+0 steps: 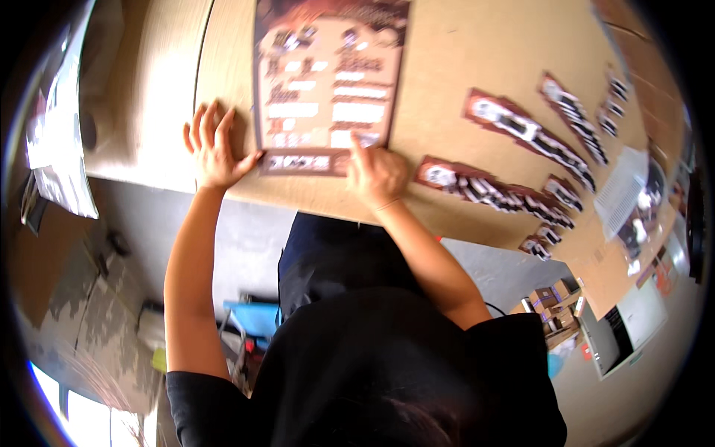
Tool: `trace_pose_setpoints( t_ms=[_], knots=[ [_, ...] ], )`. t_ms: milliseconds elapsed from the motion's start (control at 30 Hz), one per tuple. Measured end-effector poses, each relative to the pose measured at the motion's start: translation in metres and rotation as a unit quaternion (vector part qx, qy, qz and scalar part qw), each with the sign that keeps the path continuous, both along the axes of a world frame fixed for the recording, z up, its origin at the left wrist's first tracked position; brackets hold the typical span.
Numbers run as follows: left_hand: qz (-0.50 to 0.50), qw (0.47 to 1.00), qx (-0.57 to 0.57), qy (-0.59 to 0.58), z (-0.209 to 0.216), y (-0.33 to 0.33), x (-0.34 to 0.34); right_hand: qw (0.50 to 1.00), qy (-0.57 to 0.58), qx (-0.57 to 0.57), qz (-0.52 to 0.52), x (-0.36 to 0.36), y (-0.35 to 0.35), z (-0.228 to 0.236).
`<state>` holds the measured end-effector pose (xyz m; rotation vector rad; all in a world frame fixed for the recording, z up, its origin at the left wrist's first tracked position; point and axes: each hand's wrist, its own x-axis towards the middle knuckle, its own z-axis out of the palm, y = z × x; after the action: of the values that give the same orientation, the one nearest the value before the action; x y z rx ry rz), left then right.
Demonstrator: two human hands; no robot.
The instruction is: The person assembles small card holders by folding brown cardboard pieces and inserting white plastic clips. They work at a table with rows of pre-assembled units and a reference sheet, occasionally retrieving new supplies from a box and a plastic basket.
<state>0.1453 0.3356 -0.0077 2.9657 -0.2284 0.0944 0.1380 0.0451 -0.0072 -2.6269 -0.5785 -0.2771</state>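
Note:
A brown printed sheet with a dark border, small pictures and pale strips lies flat on the wooden table in front of me. My left hand rests at its left edge, fingers spread on the tabletop and the thumb tip by the sheet's lower left corner. At the lower right of the sheet, my right hand presses a stretched index finger onto it. The other fingers of that hand are curled, and I see nothing held in them. Blur hides fine detail on the sheet.
Several brown-edged paper cutouts with pale strips are spread in rows on the right. Past them lie clear plastic packaging and small items. A shiny silvery sheet stands at the far left. A blue chair and small boxes are below table level.

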Motion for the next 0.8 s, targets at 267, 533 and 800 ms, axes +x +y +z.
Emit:
trace_pose_setpoints(
  t_ms=[267, 533, 800],
  knots=[
    [0.003, 1.0, 0.029, -0.009, 0.006, -0.001, -0.006, 0.96, 0.225, 0.149, 0.071, -0.011, -0.038, 0.056],
    [0.167, 0.928, -0.319, -0.094, 0.115, 0.009, 0.021, 0.948, 0.243, 0.178, -0.102, -0.083, -0.165, 0.114],
    [-0.2, 0.886, -0.294, -0.297, 0.401, -0.094, 0.003, 0.892, 0.278, 0.258, -0.246, -0.134, -0.244, 0.092]
  ],
)
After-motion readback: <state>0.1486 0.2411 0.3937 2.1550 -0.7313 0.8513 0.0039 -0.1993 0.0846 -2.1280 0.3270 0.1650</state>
